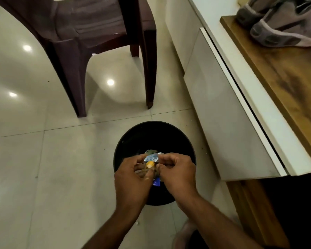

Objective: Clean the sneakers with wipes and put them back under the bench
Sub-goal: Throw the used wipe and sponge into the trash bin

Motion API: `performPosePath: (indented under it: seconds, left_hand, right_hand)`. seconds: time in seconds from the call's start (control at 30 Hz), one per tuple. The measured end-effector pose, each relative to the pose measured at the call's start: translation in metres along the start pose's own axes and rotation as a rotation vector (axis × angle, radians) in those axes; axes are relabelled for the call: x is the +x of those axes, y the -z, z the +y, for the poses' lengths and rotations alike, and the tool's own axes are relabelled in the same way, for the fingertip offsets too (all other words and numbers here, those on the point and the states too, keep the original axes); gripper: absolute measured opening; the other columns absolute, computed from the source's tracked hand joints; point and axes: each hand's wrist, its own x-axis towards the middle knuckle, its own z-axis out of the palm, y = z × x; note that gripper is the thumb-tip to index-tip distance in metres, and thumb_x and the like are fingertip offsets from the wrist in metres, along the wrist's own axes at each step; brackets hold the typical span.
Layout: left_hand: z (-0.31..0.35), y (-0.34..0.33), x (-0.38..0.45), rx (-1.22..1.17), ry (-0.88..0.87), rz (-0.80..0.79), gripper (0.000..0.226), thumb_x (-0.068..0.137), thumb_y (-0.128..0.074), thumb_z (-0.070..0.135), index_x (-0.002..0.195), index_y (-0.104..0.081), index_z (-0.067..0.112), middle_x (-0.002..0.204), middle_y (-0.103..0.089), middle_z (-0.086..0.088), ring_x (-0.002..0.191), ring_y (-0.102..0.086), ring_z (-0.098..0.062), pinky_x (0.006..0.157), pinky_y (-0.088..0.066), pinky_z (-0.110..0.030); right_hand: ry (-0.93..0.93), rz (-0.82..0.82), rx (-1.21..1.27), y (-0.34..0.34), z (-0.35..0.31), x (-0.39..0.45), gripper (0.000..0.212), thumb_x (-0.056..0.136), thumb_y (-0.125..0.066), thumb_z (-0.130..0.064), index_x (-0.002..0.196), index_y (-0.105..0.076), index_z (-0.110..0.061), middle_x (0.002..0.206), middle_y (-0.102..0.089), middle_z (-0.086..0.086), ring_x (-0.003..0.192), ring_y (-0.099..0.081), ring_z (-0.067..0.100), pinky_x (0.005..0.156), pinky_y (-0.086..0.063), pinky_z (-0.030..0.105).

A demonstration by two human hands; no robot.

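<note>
Two sneakers [284,24] are waiting in the upper right of the frame, side by side on the wooden bench top [285,76], so they are not yet under the bench. In the lower middle of the frame I am holding a small foil packet [152,159], which I think is the wipe sachet, over the open black bin [133,139]. My left hand [131,178] is pinching its left side with curled fingers, and my right hand [178,174] is pinching its right side in the same way, as if I am tearing it.

The risk I am seeing is this: if I am pulling too sharply, the packet may split all at once and the wipe may fall into the bin, so it becomes dirty before it is touching a shoe. Also my fingers may slip on the smooth foil. The brown chair [90,33] in the upper left is standing well apart, so it is not disturbing me.
</note>
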Motion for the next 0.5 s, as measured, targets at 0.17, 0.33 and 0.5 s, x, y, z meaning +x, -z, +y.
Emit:
performPosePath:
  seconds: [0.17, 0.33, 0.5]
  left_hand:
    - [0.002, -0.008, -0.003, 0.054, -0.033, -0.035, 0.058, 0.082, -0.084, 0.005, 0.111, -0.064, 0.051, 0.114, -0.071, 0.012, 0.096, -0.073, -0.001, 0.088, -0.064, -0.035]
    - [0.012, -0.024, -0.003, 0.141, -0.115, -0.044, 0.048, 0.082, -0.088, 0.017, 0.124, -0.07, 0.032, 0.118, -0.068, 0.014, 0.104, -0.068, -0.001, 0.095, -0.059, -0.034]
    - [0.043, -0.036, -0.004, 0.282, -0.268, -0.063, 0.054, 0.096, -0.069, 0.043, 0.146, -0.058, 0.026, 0.145, -0.061, 0.003, 0.139, -0.052, -0.017, 0.116, -0.044, -0.044]
  right_hand:
    - [0.06, 0.053, -0.133, 0.016, 0.008, 0.003, 0.028, 0.086, -0.076, -0.01, 0.109, -0.08, -0.025, 0.098, -0.077, -0.013, 0.086, -0.072, 0.0, 0.082, -0.062, 0.023]
    - [0.163, 0.071, -0.251, 0.032, 0.006, -0.007, 0.033, 0.089, -0.072, -0.025, 0.122, -0.074, -0.03, 0.115, -0.074, -0.015, 0.105, -0.068, 0.003, 0.094, -0.058, 0.027]
    - [0.282, 0.037, -0.473, 0.071, -0.008, -0.015, 0.053, 0.106, -0.051, -0.04, 0.157, -0.041, -0.027, 0.166, -0.035, -0.005, 0.154, -0.028, 0.013, 0.125, -0.024, 0.033]
